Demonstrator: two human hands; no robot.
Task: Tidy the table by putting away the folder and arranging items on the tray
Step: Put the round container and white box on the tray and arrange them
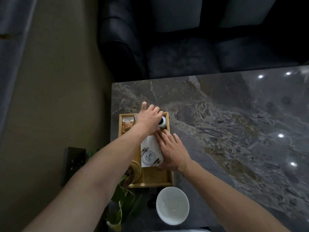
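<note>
Now wooden tray (pixel 170 176): white packet (pixel 149 152), brown sachet (pixel 127 123).

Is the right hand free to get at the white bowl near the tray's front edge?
Probably yes: the right hand only rests on the white packet, and nothing lies between it and the white bowl beside the tray.

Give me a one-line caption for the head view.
Left hand grips a small white jar on the wooden tray; right hand steadies a white packet.

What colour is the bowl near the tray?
White, seen in the head view: bowl, tray.
</note>
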